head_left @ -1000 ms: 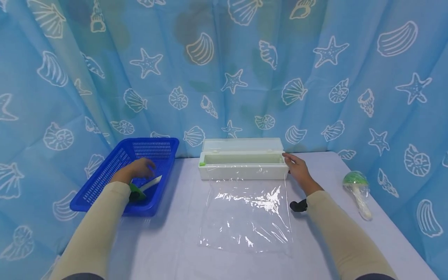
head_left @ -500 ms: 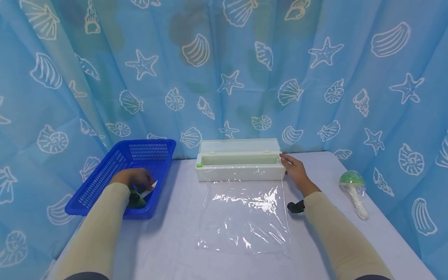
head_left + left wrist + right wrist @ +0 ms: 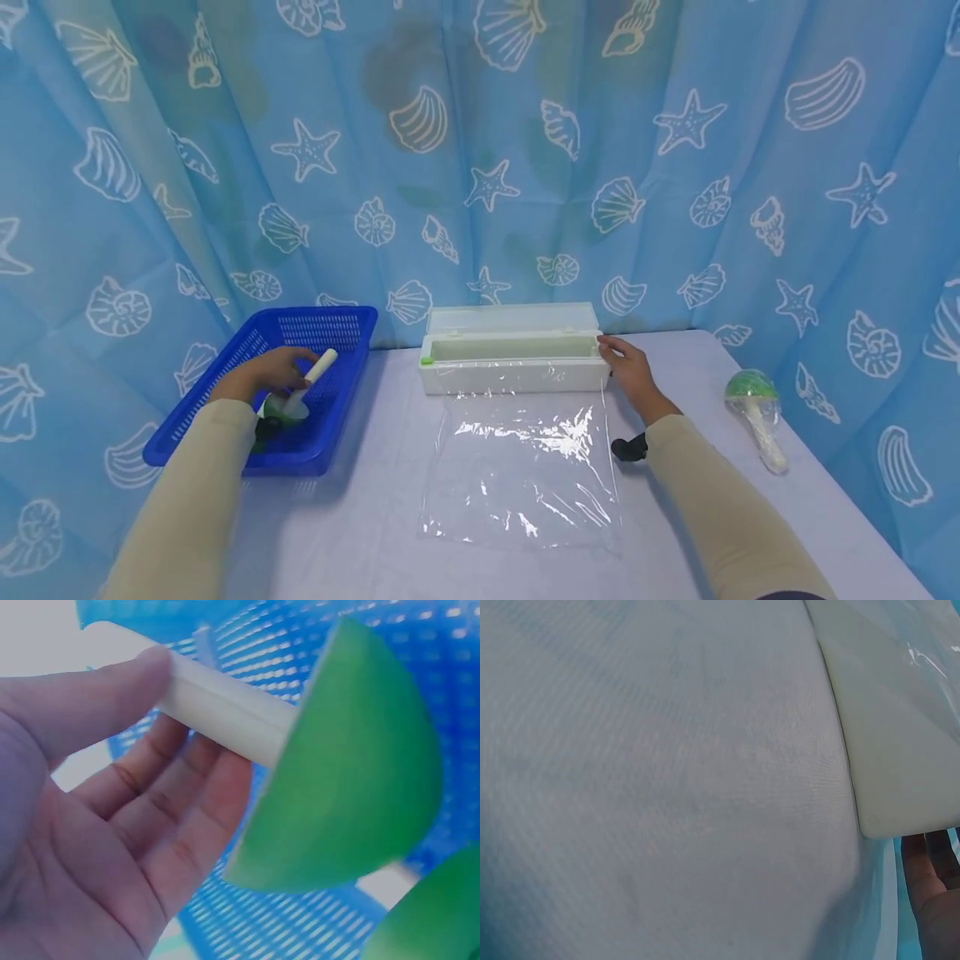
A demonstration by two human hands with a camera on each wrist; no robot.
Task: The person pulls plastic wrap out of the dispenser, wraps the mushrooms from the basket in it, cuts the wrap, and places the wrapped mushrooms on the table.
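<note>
Mushroom (image 3: 320,367), cap (image 3: 352,780) clear only in wrist view, is pinched by left grip (image 3: 272,369); right grip (image 3: 632,372) touches box (image 3: 517,381).

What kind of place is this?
It could be a small filming or demonstration corner, but I can't be sure. A blue curtain with shells and starfish hangs behind a cloth-covered table, with a blue basket and a long white box on it.
</note>
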